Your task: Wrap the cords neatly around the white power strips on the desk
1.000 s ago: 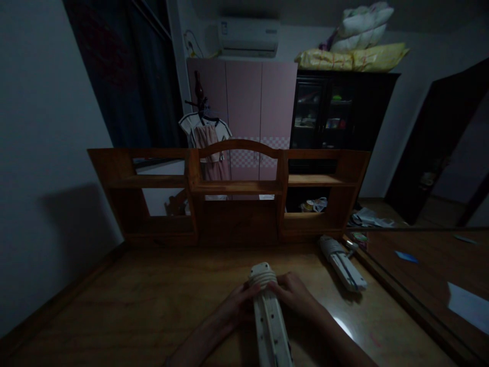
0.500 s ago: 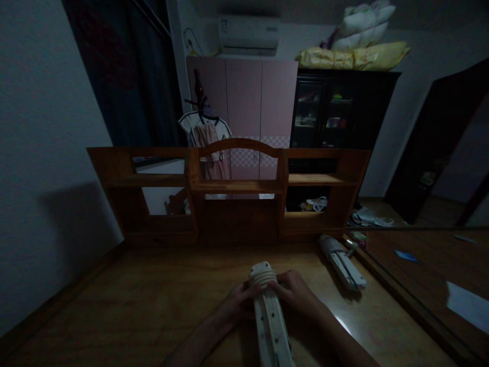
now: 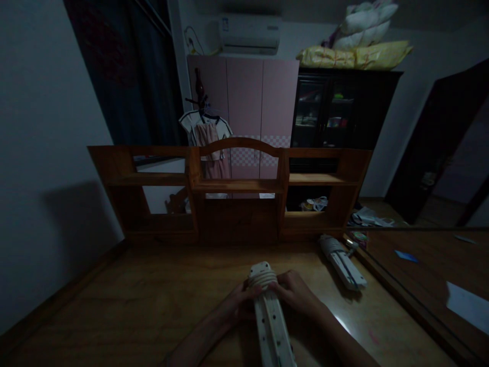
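Observation:
A white power strip [image 3: 272, 326] lies lengthwise in front of me, screw holes showing along its upper face. Its cord [image 3: 263, 278] is wound in several turns around the far end. My left hand [image 3: 244, 298] grips the strip from the left, thumb on the coils. From the right, my right hand [image 3: 292, 290] holds the same end, its thumb pressed close to the left one. Fingers under the strip are hidden. A second power strip [image 3: 346, 267], also wrapped in its cord, rests on the desk to the right, apart from both hands.
The wooden desk [image 3: 171, 285] carries a shelf unit [image 3: 282, 204] along its back edge. On the left the desk meets a wall [image 3: 46, 153]. Beyond its raised right edge is a lower wooden surface with a white paper sheet [image 3: 468, 306] and a blue card [image 3: 406, 256].
Both hands keep nearly the same hold on the wrapped end of the power strip. The view has shifted only slightly.

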A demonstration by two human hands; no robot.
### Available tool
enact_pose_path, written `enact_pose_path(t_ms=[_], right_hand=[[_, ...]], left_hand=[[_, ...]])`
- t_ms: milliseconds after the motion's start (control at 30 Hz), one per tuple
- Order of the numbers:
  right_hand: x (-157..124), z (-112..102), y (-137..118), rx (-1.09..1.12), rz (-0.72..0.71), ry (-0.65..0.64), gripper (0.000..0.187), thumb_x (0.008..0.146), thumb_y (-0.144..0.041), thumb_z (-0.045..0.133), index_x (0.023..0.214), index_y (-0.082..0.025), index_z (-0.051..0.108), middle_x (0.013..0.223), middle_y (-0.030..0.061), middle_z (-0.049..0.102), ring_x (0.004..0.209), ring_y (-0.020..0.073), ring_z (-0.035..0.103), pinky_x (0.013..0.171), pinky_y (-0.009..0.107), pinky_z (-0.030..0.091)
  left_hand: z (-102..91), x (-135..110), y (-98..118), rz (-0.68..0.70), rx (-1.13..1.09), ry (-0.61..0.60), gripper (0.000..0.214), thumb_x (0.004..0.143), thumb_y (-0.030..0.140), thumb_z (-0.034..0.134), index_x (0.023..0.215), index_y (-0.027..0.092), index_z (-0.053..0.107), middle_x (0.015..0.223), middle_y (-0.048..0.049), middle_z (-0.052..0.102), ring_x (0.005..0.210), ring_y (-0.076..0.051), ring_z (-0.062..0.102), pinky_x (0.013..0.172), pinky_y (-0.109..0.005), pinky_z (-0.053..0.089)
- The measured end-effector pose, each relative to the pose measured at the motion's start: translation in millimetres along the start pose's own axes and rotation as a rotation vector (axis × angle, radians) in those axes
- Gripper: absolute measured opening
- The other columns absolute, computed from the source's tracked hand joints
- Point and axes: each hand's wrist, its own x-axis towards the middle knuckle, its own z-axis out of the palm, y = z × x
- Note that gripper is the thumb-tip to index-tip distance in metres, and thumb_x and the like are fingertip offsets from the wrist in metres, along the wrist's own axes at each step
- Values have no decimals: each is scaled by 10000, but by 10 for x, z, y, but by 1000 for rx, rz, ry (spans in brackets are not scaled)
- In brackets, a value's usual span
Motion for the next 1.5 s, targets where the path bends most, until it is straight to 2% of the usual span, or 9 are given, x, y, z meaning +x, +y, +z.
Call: enact_pose_path(t_ms=[400,633,1000,1200,1500], right_hand=[[-3,3,14,15,-7,-12,568,922,-548,382,614,-117,586,533,-34,465,500,76,423,482,217,210],[0,17,32,-24,-14,1,576,920,-548,381,575,-118,550,513,-39,424,487,74,402,483,224,193],[-4,0,-6,-38,2,9,601,915,-563,368,598,-108,599,522,-22,474,497,86,426,491,232,207],[-1,-16,-25,-24,6,-13,610,915,-570,356,604,-108,607,524,-12,490,495,93,426,488,232,205],[-2,2,-3,-15,23,-25,616,910,-580,355,603,-107,604,519,-23,463,495,88,413,489,228,213]], left_hand=[[21,-16,28,-14,-9,8,506,763,363,673,1212,188,520,1048,-99,671,921,-255,646,724,-383,549],[39,-24,25,-6,-26,0,519,749,365,686,1204,170,530,1035,-99,678,905,-248,648,746,-381,545],[85,-61,82,-17,-1,19,559,715,394,707,1200,178,535,1032,-106,676,947,-284,637,748,-390,534],[73,-68,87,-17,3,5,527,744,384,683,1204,172,536,1059,-111,668,971,-284,628,762,-387,528],[96,-87,109,-23,2,7,491,748,365,681,1183,180,548,1023,-74,687,977,-293,627,766,-392,525]])
